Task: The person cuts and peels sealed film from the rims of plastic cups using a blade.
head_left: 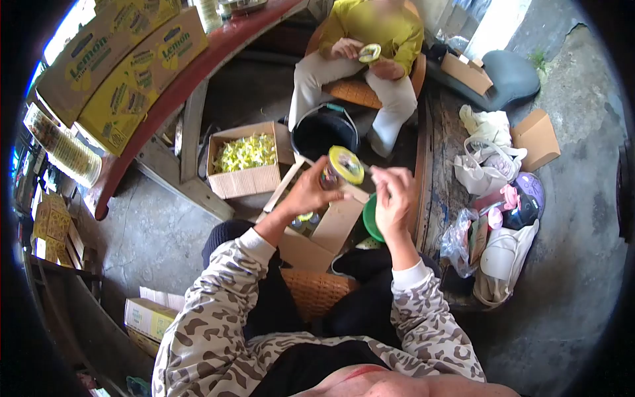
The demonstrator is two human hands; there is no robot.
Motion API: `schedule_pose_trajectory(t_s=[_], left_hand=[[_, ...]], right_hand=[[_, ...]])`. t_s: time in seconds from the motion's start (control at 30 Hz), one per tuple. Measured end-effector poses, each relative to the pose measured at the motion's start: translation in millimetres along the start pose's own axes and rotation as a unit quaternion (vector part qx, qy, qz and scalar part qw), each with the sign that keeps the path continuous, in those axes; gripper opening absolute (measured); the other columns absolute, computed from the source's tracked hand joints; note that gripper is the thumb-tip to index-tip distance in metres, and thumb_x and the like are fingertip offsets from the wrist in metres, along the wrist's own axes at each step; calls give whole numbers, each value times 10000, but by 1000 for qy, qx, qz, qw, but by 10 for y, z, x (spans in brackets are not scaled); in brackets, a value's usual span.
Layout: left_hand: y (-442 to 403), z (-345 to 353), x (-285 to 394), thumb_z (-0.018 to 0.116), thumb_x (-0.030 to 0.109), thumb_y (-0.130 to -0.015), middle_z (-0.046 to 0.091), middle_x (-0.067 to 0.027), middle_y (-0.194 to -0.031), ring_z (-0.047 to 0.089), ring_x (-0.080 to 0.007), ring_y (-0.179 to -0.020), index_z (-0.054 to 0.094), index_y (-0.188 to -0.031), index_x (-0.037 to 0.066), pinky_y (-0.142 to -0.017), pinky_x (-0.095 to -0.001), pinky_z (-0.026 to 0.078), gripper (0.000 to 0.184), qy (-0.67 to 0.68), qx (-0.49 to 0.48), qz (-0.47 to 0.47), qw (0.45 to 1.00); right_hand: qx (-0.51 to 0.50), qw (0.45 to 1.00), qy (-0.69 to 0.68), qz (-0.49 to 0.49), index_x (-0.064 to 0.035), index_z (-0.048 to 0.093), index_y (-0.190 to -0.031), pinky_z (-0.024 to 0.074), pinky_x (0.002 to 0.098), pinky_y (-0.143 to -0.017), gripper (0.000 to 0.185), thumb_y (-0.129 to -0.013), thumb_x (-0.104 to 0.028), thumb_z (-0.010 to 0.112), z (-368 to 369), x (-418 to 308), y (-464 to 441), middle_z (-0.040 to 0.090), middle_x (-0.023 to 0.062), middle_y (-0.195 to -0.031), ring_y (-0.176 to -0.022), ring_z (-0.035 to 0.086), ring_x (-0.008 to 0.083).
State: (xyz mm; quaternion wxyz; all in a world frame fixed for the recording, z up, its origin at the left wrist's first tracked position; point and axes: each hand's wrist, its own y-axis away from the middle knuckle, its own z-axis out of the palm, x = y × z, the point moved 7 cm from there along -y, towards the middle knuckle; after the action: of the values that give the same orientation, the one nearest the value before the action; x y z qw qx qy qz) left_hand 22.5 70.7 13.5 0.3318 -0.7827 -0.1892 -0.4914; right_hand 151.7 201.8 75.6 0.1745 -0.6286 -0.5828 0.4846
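My left hand (305, 193) is wrapped round the side of a small cup with a yellow-rimmed printed lid (346, 165), tilted towards me. Just right of the lid, my right hand (395, 200) is raised with its fingers bent and drawn together; whatever may be between the fingertips is too small to make out. Under my hands stands an open cardboard box (334, 228) with several yellow-lidded cups inside, partly hidden by my left arm. A green tub (373, 221) sits below my right hand.
Opposite me a seated person (370, 40) holds a similar lidded cup (370, 53). Between us are a black bucket (324, 132) and a carton of small yellow pieces (245, 153). Lemon cartons (139, 79) and stacked cups (69, 149) stand left; bags (486, 165) lie right.
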Motion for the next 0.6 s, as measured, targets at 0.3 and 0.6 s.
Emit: schedule_pose_trajectory(t_s=[0.3, 0.6], left_hand=[[-77, -260, -155, 804, 212, -810, 634, -67, -1091, 575, -113, -1001, 518, -1228, 8, -893, -280, 466, 546, 136, 77, -84, 984], [-63, -439, -36, 838, 148, -731, 640, -134, -1125, 617, -180, -1030, 511, -1205, -29, -922, -324, 483, 603, 120, 123, -13, 985]], right_hand=[[-200, 931, -16, 305, -59, 667, -971, 507, 389, -726, 147, -827, -28, 656, 784, 1203, 722, 644, 133, -890, -804, 652, 291], [-388, 875, 15, 288, -92, 685, -824, 517, 459, -719, 65, -770, -110, 652, 2153, 1558, 2411, 679, 167, -838, -811, 666, 357]])
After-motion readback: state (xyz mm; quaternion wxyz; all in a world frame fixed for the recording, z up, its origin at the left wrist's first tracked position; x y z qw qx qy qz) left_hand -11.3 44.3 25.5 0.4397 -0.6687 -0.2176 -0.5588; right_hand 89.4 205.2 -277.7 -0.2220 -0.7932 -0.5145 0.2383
